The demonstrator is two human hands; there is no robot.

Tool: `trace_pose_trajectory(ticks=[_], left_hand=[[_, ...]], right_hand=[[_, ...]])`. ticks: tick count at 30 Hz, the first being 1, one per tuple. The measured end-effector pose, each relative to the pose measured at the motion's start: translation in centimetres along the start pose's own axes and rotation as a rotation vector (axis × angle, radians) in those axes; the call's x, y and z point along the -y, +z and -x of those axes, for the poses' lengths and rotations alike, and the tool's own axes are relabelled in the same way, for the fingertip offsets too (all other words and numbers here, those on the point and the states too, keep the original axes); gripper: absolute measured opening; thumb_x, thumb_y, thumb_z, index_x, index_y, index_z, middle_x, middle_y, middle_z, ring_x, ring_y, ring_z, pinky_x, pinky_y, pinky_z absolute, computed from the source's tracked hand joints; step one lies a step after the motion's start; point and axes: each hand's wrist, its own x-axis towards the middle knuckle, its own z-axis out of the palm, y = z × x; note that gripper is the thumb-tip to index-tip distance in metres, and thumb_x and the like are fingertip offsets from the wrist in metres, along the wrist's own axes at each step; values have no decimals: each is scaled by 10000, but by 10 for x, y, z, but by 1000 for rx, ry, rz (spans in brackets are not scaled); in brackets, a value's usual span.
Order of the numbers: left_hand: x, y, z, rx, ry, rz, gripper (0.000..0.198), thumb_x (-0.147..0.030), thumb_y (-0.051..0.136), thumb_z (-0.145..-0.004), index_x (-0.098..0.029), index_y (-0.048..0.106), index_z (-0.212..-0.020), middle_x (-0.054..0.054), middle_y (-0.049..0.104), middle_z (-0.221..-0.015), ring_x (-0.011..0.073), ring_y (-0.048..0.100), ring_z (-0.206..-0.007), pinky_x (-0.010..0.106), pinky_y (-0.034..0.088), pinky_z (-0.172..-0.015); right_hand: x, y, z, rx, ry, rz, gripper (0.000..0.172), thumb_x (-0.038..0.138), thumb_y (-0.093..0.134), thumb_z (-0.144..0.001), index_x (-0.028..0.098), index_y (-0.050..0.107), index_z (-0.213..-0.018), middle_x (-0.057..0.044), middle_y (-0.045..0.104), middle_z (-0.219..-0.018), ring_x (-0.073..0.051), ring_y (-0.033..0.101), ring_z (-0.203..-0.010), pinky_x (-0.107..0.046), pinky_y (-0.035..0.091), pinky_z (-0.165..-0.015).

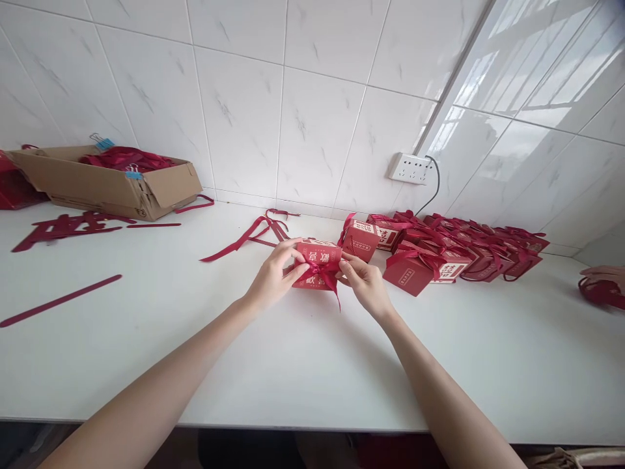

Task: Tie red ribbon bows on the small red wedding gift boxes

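A small red box (312,251) with pale characters is held just above the white table, near the middle of the view. A dark red ribbon bow (322,268) crosses its front, one tail hanging below the box. On the box's left side, my left hand (277,272) pinches the bow's left loop between thumb and fingers. Opposite it, my right hand (364,280) is closed on the ribbon at the box's right edge. The fingertips partly cover both ends of the bow.
Many ribboned red boxes (410,267) stand in rows at the right. An open cardboard box (102,189) of ribbon is at the back left. Loose ribbons (239,241) lie on the white table (219,371). Another person's hand (605,277) shows at the far right. A socket (411,169) is on the wall.
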Motion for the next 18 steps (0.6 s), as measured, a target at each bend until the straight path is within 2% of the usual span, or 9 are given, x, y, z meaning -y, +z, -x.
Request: trace_pose_trajectory(ticks=[3, 6, 11, 15, 18], left_hand=[[3, -1, -2, -26, -35, 16, 112, -312, 563, -815, -209, 525, -793, 73, 506, -1286, 246, 440, -1277, 337, 572, -804], [5, -2, -2, -25, -8, -45, 129, -320, 572, -805, -204, 532, -765, 74, 524, -1170, 236, 484, -1212, 289, 582, -699], [5, -2, 0, -116, 100, -289, 161, -347, 511, -855, -206, 541, -784, 47, 560, -970, 164, 598, -944, 204, 507, -552], [6, 0, 2, -160, 183, -345, 197, -355, 482, -878, -200, 541, -771, 20, 585, -819, 125, 599, -785, 193, 499, -561], [5, 0, 2, -156, 150, -247, 183, -353, 511, -853, -199, 547, -761, 7, 600, -767, 124, 593, -743, 209, 526, -593]], right_hand=[[1, 0, 0, -12, 18, -71, 424, 544, 501, -841, 179, 618, -661, -76, 554, -1325, -278, 566, -1160, -356, 572, -844], [2, 1, 0, -29, 35, -124, 412, 532, 533, -823, 169, 623, -650, -88, 569, -1295, -271, 599, -1100, -358, 576, -848], [3, 3, 1, -51, 59, -130, 377, 509, 542, -825, 168, 683, -752, -98, 574, -1263, -265, 607, -1073, -357, 589, -833], [1, 5, 2, -81, 17, -67, 373, 499, 524, -848, 181, 703, -772, -87, 562, -1269, -261, 587, -1113, -357, 584, -849], [-3, 5, 1, -104, 14, -44, 371, 493, 517, -853, 181, 698, -761, -92, 553, -1269, -258, 583, -1119, -355, 584, -844]])
